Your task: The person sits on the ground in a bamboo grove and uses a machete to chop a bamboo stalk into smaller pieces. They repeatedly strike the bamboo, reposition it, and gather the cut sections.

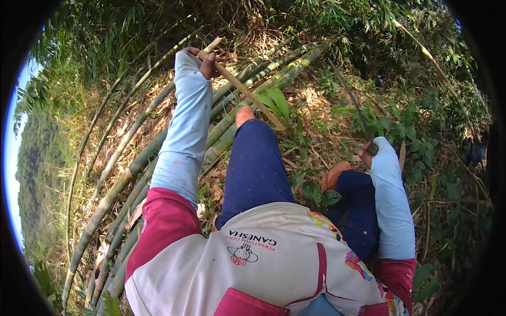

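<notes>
My left hand (206,64), at the end of a light-blue sleeve, is closed around a split bamboo strip (244,90) near its upper end. The pale strip slants down to the right, its lower end just past my left knee. On the right, my right hand (368,150) is wrapped round the handle of a machete (352,98). Its long, dark, narrow blade points forward and slightly left, apart from the strip. Cut green bamboo poles (120,185) lie beneath and beyond my left arm, partly hidden by that arm and my leg.
My left leg in dark blue trousers reaches over the poles; the orange-brown shoe (336,175) of my right foot rests on ground covered with dry leaves (316,102). Low green plants (411,129) grow at right. Dense bamboo foliage (337,16) stands ahead, and a leaning stalk (428,57) crosses the far right.
</notes>
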Tool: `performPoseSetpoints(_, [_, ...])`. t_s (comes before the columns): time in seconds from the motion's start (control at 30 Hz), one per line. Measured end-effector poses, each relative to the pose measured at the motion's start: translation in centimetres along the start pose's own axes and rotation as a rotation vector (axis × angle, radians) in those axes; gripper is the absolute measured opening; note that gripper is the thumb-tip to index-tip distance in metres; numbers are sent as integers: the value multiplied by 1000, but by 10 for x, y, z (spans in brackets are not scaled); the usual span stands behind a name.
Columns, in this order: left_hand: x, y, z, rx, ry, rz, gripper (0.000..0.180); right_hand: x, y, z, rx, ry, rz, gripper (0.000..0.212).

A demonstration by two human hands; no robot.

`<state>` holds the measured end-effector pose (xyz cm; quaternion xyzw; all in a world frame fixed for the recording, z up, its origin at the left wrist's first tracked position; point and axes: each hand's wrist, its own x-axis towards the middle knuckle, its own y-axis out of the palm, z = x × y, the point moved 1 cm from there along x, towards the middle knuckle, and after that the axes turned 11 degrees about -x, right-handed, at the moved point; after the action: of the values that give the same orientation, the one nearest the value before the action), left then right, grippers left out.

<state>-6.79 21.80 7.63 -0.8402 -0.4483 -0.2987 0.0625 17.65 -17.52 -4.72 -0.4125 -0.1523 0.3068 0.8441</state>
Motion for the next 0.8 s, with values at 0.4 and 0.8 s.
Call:
performPoseSetpoints(0.4, [-99,-3,36,-387,-445,-403,22,-6,12,42,728,-19,112,48])
performPoseSetpoints(0.8, [-147,59,25,-675,-435,-366,37,-13,1,50,955,84,-4,35])
